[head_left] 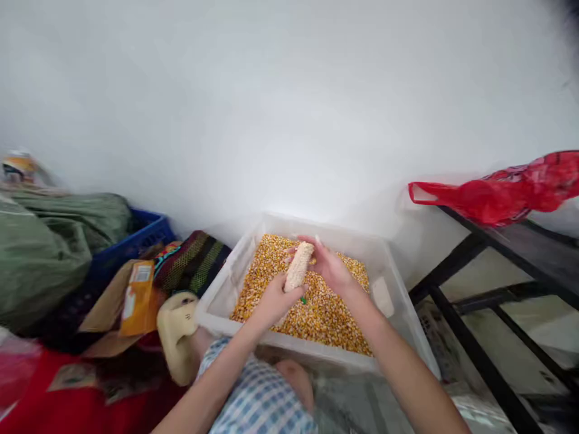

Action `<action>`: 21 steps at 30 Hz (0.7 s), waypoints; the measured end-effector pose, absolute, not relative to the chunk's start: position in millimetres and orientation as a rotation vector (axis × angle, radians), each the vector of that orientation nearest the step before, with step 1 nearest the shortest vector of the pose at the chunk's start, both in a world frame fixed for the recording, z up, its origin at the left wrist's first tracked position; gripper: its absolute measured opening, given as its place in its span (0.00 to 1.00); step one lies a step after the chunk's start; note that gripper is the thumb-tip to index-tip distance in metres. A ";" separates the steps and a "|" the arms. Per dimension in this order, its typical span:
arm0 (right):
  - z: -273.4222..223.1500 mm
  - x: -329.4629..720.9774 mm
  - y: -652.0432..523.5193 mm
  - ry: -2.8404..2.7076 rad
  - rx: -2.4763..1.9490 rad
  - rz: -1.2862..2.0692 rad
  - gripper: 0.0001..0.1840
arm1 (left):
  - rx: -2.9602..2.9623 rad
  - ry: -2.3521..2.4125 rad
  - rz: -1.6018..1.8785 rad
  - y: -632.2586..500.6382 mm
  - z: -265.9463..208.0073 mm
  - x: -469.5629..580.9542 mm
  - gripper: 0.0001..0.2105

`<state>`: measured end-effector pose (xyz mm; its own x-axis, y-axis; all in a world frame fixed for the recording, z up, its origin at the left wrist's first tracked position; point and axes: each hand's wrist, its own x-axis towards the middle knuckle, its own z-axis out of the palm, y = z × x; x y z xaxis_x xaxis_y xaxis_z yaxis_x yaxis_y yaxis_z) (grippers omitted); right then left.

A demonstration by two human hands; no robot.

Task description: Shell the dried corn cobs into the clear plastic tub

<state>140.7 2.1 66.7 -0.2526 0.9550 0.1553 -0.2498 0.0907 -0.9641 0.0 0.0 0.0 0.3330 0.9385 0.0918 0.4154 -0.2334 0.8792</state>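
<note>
My left hand (pixel 278 299) is closed round the lower end of a corn cob (pixel 298 265), which tilts up and to the right. The cob looks pale and stripped of its kernels on the side I see. Just right of it is my right hand (pixel 332 268), half cupped, its thumb raised and its fingers reaching behind the cob. A yellow kernel shows near that palm; whether the fingers press the cob is hidden. Below both hands lie loose yellow corn kernels (pixel 325 322) in a translucent plastic bin (pixel 217 319). A small green piece (pixel 304 299) sits among the kernels.
A white wall stands behind the bin. To the right, a black metal frame (pixel 474 361) carries a red plastic bag (pixel 497 196). On the left are a blue crate (pixel 131 241), an orange box (pixel 138 298), a cream-coloured clog (pixel 176 331) and red bags (pixel 58 398).
</note>
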 end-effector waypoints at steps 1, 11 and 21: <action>63.3 137.4 4.0 -1.259 -0.859 1.342 0.20 | 1.856 1.260 0.893 -0.4 0.8 -1.2 0.18; 57.0 139.1 5.7 -1.094 -0.653 1.392 0.16 | 1.553 0.976 0.801 -9.5 27.4 -3.6 0.19; 65.2 143.1 2.4 -1.177 -0.618 1.475 0.20 | 1.304 0.828 0.719 -9.3 26.0 -4.8 0.19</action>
<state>143.1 2.4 65.2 -0.2667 0.9387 0.2184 -0.4214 0.0902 -0.9024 -4.8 -9.3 26.0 0.5308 0.8396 -0.1154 0.0027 0.1345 0.9909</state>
